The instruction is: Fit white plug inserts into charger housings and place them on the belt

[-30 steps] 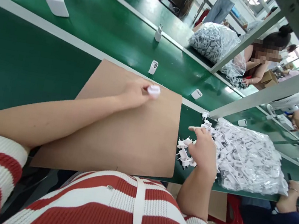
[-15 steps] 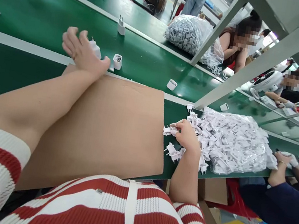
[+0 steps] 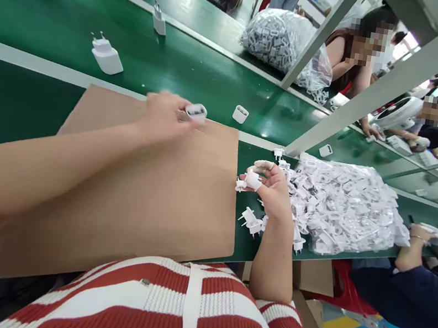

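My left hand, blurred by motion, grips a white charger housing above the cardboard sheet. The open end of that housing faces up. At the sheet's right edge, my right hand pinches a small white plug piece between thumb and fingers; pale covers sit on some fingertips. More loose plug pieces lie beside and below that hand. On the green conveyor, a white charger with two pins lies to the left, and another housing stands farther right.
A clear bag of white plug pieces spills at my right. Grey metal posts rise beyond the conveyor. Across it sit another bag of white parts and a co-worker. Another person's arm is at far right.
My left hand has left the pinned charger on the conveyor, picked up the nearby housing and moved right over the cardboard. My right hand has lifted a plug piece from the pile and turned palm inward.
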Available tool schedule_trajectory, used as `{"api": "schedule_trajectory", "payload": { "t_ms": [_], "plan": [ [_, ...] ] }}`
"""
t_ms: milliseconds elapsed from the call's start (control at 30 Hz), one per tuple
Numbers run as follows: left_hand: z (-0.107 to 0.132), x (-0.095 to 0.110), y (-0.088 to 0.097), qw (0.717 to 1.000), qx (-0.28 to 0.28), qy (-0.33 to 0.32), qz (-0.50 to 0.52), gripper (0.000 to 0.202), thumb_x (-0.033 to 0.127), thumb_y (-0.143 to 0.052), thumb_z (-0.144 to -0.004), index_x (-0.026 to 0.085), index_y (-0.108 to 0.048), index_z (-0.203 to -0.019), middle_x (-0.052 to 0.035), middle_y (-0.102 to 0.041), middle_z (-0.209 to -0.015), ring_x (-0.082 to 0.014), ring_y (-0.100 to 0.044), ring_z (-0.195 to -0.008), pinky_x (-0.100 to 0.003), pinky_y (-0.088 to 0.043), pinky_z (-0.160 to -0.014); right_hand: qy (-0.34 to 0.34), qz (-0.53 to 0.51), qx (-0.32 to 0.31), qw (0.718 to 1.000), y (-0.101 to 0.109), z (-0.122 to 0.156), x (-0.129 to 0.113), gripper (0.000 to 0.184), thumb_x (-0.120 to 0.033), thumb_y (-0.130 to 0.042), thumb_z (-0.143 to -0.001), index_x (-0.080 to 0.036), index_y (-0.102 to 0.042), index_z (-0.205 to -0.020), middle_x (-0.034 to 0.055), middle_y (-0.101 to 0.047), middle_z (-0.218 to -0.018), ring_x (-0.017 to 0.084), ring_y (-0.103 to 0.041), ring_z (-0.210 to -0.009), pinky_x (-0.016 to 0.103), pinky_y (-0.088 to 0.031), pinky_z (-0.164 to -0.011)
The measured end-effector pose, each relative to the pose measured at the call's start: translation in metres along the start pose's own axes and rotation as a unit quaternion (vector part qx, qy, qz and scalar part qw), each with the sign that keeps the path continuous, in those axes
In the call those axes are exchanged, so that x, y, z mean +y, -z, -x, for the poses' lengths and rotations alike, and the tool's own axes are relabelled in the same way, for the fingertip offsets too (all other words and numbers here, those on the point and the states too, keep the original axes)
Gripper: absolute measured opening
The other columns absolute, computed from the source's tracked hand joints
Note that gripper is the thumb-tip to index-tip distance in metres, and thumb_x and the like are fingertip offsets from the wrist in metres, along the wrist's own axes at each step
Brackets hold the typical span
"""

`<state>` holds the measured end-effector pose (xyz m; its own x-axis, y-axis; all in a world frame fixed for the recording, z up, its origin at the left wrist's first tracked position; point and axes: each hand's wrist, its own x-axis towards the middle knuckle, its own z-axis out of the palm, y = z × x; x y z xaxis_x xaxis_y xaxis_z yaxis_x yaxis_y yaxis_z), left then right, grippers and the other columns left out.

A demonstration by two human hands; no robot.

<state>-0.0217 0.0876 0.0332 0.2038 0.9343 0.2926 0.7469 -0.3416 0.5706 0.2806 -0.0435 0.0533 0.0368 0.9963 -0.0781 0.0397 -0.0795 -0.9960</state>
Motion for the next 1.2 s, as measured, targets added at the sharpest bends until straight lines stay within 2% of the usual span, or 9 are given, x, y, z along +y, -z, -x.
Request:
{"api": "schedule_trajectory", "payload": {
  "t_ms": [100,233,433,567,667,833,967,1100,1200],
  "plan": [
    [0.058,0.038,-0.01,0.992,-0.077,-0.074,0.072,0.04,0.054,-0.059,-0.096,0.022,-0.075,-0.114,-0.0034,-0.077,-0.111,-0.0258,-0.062,-0.11,-0.042,-0.031,-0.101,-0.046,-0.066,-0.031,0.996,-0.009,0.004,-0.007,0.045,-0.041,-0.094,-0.069,-0.025,-0.068,-0.1,0.0028,-0.076,-0.102,0.023,-0.079,-0.095,0.027,-0.064,-0.067],
    [0.104,0.046,-0.024,0.981,-0.124,-0.105,0.106,0.032,0.049,-0.059,-0.098,0.024,-0.075,-0.11,-0.0033,-0.078,-0.103,-0.0254,-0.066,-0.105,-0.043,-0.032,-0.097,-0.049,-0.077,-0.069,0.993,-0.023,0.007,-0.006,0.037,-0.041,-0.092,-0.074,-0.024,-0.074,-0.101,0.0043,-0.08,-0.103,0.022,-0.078,-0.098,0.03,-0.065,-0.076],
    [0.104,0.029,-0.037,0.968,-0.154,-0.111,0.162,0.04,0.056,-0.069,-0.092,0.026,-0.074,-0.117,-0.0063,-0.074,-0.121,-0.03,-0.06,-0.12,-0.046,-0.033,-0.105,0.111,0.107,0.04,0.987,-0.044,0.013,0.011,0.033,-0.032,-0.084,-0.082,-0.027,-0.077,-0.114,0.0022,-0.078,-0.101,0.015,-0.072,-0.083,0.031,-0.062,-0.078],
    [0.101,0.028,-0.038,0.967,-0.155,-0.108,0.174,0.034,0.054,-0.065,-0.096,0.025,-0.077,-0.109,-0.0056,-0.075,-0.114,-0.0291,-0.061,-0.115,-0.045,-0.035,-0.101,0.171,0.178,0.013,0.969,-0.045,0.016,0.017,0.028,-0.034,-0.07,-0.094,-0.029,-0.075,-0.121,0.0026,-0.075,-0.1,0.014,-0.069,-0.074,0.03,-0.062,-0.069],
    [0.102,0.027,-0.039,0.965,-0.153,-0.112,0.179,0.034,0.053,-0.066,-0.095,0.025,-0.077,-0.112,-0.0061,-0.075,-0.114,-0.0297,-0.06,-0.115,-0.046,-0.035,-0.101,0.207,0.21,-0.01,0.956,-0.044,0.015,0.018,0.024,-0.033,-0.068,-0.096,-0.029,-0.075,-0.118,0.0048,-0.073,-0.108,0.019,-0.073,-0.092,0.034,-0.065,-0.079],
    [0.102,0.025,-0.04,0.964,-0.15,-0.115,0.186,0.033,0.052,-0.067,-0.094,0.026,-0.077,-0.112,-0.006,-0.075,-0.114,-0.0306,-0.06,-0.116,-0.047,-0.036,-0.101,0.349,0.366,0.002,0.863,-0.042,0.012,0.012,0.029,-0.018,-0.066,-0.096,-0.031,-0.076,-0.12,0.0053,-0.075,-0.106,0.022,-0.07,-0.1,0.04,-0.062,-0.089],
    [0.103,0.026,-0.04,0.964,-0.146,-0.112,0.19,0.031,0.052,-0.066,-0.095,0.026,-0.077,-0.109,-0.0057,-0.075,-0.113,-0.0303,-0.06,-0.116,-0.048,-0.036,-0.102,0.415,0.445,-0.092,0.788,-0.046,0.012,0.008,0.039,-0.005,-0.054,-0.097,-0.032,-0.076,-0.115,0.0037,-0.076,-0.101,0.023,-0.068,-0.11,0.05,-0.054,-0.11],
    [0.102,0.026,-0.04,0.964,-0.151,-0.109,0.19,0.033,0.052,-0.064,-0.095,0.026,-0.077,-0.11,-0.0063,-0.075,-0.113,-0.0304,-0.061,-0.116,-0.048,-0.036,-0.102,0.348,0.373,-0.164,0.844,-0.055,0.012,0.012,0.044,-0.014,-0.054,-0.102,-0.036,-0.064,-0.139,0.0037,-0.074,-0.125,0.022,-0.067,-0.126,0.049,-0.05,-0.118],
    [0.101,0.026,-0.04,0.964,-0.156,-0.108,0.187,0.035,0.053,-0.064,-0.094,0.024,-0.077,-0.109,-0.0076,-0.075,-0.113,-0.0312,-0.06,-0.116,-0.049,-0.037,-0.103,0.283,0.343,-0.128,0.886,-0.06,0.012,0.018,0.047,-0.029,-0.063,-0.102,-0.033,-0.056,-0.148,0.0089,-0.066,-0.139,0.024,-0.066,-0.127,0.045,-0.056,-0.11]
  ]
}}
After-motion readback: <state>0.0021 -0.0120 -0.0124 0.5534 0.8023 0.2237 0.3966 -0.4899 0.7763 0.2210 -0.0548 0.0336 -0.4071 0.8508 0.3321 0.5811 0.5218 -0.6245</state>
